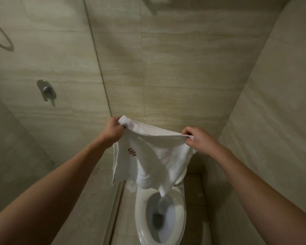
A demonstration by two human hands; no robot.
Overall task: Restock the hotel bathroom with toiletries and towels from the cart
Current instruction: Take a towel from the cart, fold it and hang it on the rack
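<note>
A white towel (154, 156) with a small dark red embroidered logo hangs spread between my two hands, above the toilet. My left hand (113, 129) grips its upper left corner. My right hand (198, 138) pinches its upper right corner. The top edge is stretched between them and the rest droops in folds, its lowest tip hanging over the open toilet bowl.
A white toilet (181, 206) with its lid up stands below, against the beige tiled wall. A glass shower partition (99, 68) runs down to the left, with a chrome mixer handle (46, 91) and a hose loop behind it. A tiled wall closes in on the right.
</note>
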